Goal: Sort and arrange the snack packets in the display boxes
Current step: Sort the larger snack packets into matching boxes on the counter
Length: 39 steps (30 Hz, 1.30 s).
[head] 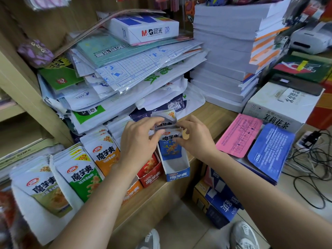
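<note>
Our blue box (pixel 179 174) sits at the counter edge, with a blue packet (pixel 169 150) upright at its back. Our left hand (pixel 138 141) and right hand (pixel 195 139) pinch the packet's top. Paper stacks (pixel 224 51) rise behind.

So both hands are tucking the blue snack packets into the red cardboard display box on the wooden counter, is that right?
Not quite: the box is wrong. In the head view, the left hand and right hand hold the blue snack packets in the blue cardboard display box on the wooden counter; the red cardboard display box stands beside it.
</note>
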{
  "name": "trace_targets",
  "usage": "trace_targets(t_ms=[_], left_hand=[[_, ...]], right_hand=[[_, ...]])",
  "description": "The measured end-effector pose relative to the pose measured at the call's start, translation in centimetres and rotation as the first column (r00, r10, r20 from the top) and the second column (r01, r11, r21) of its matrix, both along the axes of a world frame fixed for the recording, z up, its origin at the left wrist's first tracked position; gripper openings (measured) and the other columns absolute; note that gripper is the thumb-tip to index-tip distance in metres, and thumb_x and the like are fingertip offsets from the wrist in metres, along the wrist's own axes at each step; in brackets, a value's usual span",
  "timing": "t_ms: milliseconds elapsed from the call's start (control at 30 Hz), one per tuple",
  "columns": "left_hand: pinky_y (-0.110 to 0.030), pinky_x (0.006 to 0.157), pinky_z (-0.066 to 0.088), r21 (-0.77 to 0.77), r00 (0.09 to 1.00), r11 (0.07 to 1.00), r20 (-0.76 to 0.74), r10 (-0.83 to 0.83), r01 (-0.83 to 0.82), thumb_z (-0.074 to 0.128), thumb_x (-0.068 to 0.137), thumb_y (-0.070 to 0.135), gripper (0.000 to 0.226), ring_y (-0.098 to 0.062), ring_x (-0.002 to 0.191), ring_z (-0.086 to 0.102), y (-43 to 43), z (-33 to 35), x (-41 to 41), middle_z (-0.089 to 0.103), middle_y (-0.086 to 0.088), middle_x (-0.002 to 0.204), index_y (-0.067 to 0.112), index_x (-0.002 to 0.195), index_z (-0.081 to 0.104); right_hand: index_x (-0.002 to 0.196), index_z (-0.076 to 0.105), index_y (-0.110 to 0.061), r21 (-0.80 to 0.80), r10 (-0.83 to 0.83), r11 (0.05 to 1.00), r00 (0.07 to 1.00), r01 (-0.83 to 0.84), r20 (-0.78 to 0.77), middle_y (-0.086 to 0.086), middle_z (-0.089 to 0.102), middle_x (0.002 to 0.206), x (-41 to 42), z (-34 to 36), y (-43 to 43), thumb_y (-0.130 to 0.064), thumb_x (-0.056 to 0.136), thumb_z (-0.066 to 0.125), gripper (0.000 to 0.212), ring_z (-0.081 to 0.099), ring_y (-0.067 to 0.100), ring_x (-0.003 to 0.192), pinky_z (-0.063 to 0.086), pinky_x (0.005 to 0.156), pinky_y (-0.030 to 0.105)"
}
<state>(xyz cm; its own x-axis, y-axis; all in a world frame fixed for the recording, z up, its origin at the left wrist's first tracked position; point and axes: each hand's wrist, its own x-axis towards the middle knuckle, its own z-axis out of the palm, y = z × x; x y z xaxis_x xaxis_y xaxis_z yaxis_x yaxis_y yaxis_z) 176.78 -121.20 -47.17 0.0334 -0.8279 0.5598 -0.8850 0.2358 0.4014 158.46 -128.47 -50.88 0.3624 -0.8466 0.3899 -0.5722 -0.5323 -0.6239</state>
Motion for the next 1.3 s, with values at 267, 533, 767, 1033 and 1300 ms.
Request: trace_targets(t_ms=[267,533,767,1033,1300], left_hand=[[-0.037,0.081,0.039,-0.060,0.980,0.989,0.139,0.143,-0.135,0.073,0.090,0.026,0.014,-0.018,0.090,0.063,-0.8,-0.5,-0.2,0.071,0.009,0.095,0.025,0.103,0.079],[-0.039,0.080,0.038,-0.080,0.949,0.971,0.207,0.239,-0.227,0.073,0.090,0.032,0.013,-0.021,0.086,0.061,-0.8,-0.3,-0.6,0.073,0.008,0.087,0.027,0.102,0.076],[-0.038,0.078,0.033,-0.052,0.899,0.925,0.219,0.379,-0.377,0.071,0.089,0.031,0.008,-0.021,0.086,0.056,-1.5,-0.1,-1.1,0.071,0.008,0.078,0.028,0.095,0.075],[-0.044,0.092,0.046,-0.004,0.922,0.962,0.285,0.264,-0.274,0.080,0.081,0.027,0.041,-0.029,0.117,0.051,-2.1,0.5,-0.5,0.060,-0.003,0.133,0.027,0.121,0.071],[-0.044,0.096,0.041,0.107,0.929,0.974,0.336,0.154,-0.201,0.072,0.091,0.033,0.053,-0.026,0.120,0.051,-2.2,0.4,-0.3,0.058,0.002,0.137,0.031,0.142,0.057]], right_hand=[[0.132,0.057,-0.024,0.072,-0.005,0.997,1.000,0.003,0.023,-0.011,0.053,0.112,0.2,-0.2,0.5,-0.018,0.078,0.084,0.060,0.056,0.005,0.086,0.054,0.072,0.028],[0.143,0.046,-0.034,0.234,-0.047,0.972,0.997,0.033,0.056,-0.016,0.062,0.111,0.6,-1.2,1.1,-0.024,0.088,0.077,0.064,0.065,0.005,0.084,0.060,0.070,0.031],[0.147,0.045,-0.041,0.333,0.002,0.942,0.992,-0.044,0.127,-0.025,0.067,0.102,0.4,-1.4,1.3,-0.031,0.102,0.055,0.047,0.066,-0.006,0.087,0.058,0.068,0.023],[0.144,0.048,-0.041,0.306,0.004,0.951,0.996,-0.033,0.093,-0.037,0.060,0.088,0.4,-0.8,1.5,-0.027,0.100,0.059,0.047,0.066,-0.004,0.085,0.059,0.070,0.028],[0.135,0.059,-0.035,0.263,-0.111,0.959,0.994,0.107,0.003,-0.012,0.074,0.107,0.9,-0.9,1.4,-0.031,0.093,0.069,0.043,0.070,0.007,0.082,0.062,0.068,0.038]])
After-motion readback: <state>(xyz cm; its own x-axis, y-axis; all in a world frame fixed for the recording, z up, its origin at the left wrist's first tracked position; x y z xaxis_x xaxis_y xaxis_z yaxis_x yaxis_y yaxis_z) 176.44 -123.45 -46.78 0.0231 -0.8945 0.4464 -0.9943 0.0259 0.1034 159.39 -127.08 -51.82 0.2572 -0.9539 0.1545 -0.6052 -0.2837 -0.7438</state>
